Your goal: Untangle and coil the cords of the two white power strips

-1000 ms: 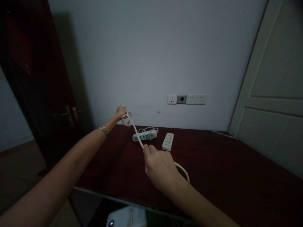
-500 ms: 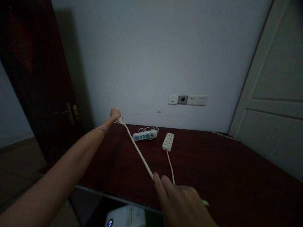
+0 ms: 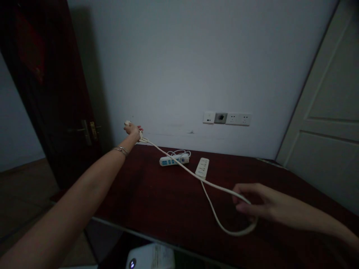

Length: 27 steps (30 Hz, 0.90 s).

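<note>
My left hand (image 3: 133,130) is stretched out far over the back left corner of the dark red table (image 3: 157,201), closed around the gathered end of a white cord (image 3: 179,166). The cord runs taut from there to my right hand (image 3: 251,203), whose fingers are curled around it low over the table at the right. Past my right hand the cord loops back to a white power strip (image 3: 202,168) lying near the wall. A second power strip with blue sockets (image 3: 174,160) and its coiled cord lies just left of it.
A row of wall sockets (image 3: 227,118) sits above the table on the grey wall. A dark wooden door (image 3: 53,93) with a metal handle stands at the left, a pale door (image 3: 328,123) at the right. A white device (image 3: 150,257) lies below the table's front edge.
My right hand has slid along the cord and swung out to the right, pulling a longer stretch of cord. My left hand has moved slightly left and up with the cord's end.
</note>
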{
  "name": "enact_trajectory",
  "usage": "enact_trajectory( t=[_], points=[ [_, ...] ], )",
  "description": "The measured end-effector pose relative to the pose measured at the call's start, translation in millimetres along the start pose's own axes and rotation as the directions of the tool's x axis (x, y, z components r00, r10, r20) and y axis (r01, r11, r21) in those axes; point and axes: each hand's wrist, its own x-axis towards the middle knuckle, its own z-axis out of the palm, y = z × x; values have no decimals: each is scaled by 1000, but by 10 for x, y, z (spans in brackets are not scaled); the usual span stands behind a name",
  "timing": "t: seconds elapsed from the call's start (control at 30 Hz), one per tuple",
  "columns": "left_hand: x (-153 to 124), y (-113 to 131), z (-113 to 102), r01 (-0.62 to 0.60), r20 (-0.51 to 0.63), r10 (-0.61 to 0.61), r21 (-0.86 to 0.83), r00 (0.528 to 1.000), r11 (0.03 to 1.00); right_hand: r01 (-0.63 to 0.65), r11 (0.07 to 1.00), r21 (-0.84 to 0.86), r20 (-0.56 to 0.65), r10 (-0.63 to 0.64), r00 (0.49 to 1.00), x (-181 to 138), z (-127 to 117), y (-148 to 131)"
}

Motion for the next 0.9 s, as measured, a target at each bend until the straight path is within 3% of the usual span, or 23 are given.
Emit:
enact_trajectory(
  t=[0.07,0.13,0.23,0.3,0.4,0.47,0.5,0.57,0.6,0.63,0.7,0.77,0.8,0.9],
  points=[
    [-40,69,30,26,-3,-27,-69,1000,997,35,974,224,-54,-23,998,161,-155,87],
    [-114,126,85,61,37,-57,-128,998,990,109,913,394,-208,-27,978,379,-289,134],
    [-292,179,202,107,173,-73,-191,982,976,282,803,525,-480,6,877,700,-463,104],
    [-457,192,290,123,305,-51,-223,951,967,377,718,585,-579,45,814,864,-560,18],
    [-773,180,407,142,513,8,-253,858,957,448,624,640,-619,72,782,1047,-664,-150],
    [-1019,161,462,158,627,38,-255,778,954,475,585,657,-620,61,782,1161,-699,-246],
    [-1149,151,480,168,698,61,-254,713,952,484,572,662,-616,48,786,1222,-706,-282],
    [-1409,132,498,207,890,128,-239,437,949,494,565,661,-600,1,800,1354,-702,-326],
    [-1534,125,501,230,935,141,-223,326,947,493,577,651,-588,-26,808,1422,-692,-334],
    [-1653,118,502,256,964,136,-194,229,947,491,596,635,-581,-50,812,1489,-677,-333],
    [-1864,102,505,300,992,94,-115,83,947,494,647,580,-586,-90,806,1610,-640,-308],
    [-2030,82,520,319,997,76,-70,-6,945,494,711,500,-602,-125,789,1700,-596,-262],
    [-2094,68,534,319,997,70,-60,-19,946,488,745,454,-603,-146,784,1730,-575,-235],
    [-2206,12,608,307,996,76,-84,35,948,434,845,313,-579,-192,792,1773,-521,-160]
  ],
)
